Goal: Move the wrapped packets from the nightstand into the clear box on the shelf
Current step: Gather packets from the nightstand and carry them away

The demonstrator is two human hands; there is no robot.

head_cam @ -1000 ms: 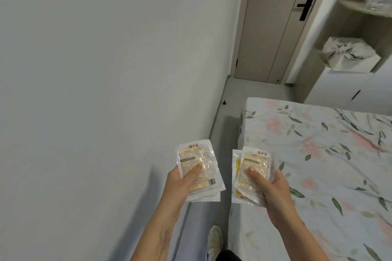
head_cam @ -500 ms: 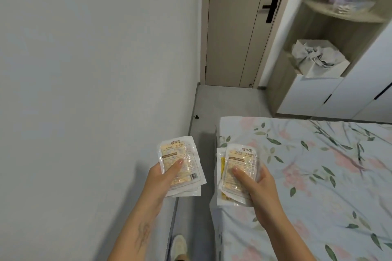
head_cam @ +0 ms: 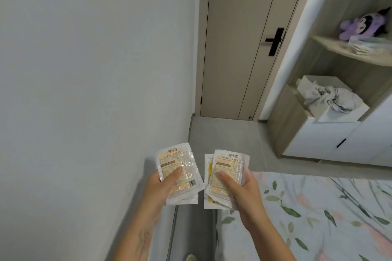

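Packets: left hand (head_cam: 158,188) grips left stack (head_cam: 180,172), right hand (head_cam: 244,193) grips right stack (head_cam: 226,176), thumbs on top.

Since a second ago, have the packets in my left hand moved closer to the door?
Yes. The packets in the left hand have advanced along the floor strip toward the door, past the bed corner.

Your left hand (head_cam: 158,188) holds a small stack of wrapped packets (head_cam: 180,172), thumb pressed across the top one; your right hand (head_cam: 244,193) grips another stack (head_cam: 224,176) the same way. Both stacks hover side by side, apart, over the grey floor (head_cam: 224,133) between the wall and the bed's (head_cam: 318,218) near-left corner. Ahead stands a closed door (head_cam: 239,38). On the shelf (head_cam: 347,51) to the right sit a purple plush toy (head_cam: 364,25) and a clear box (head_cam: 364,43), its contents blurred.
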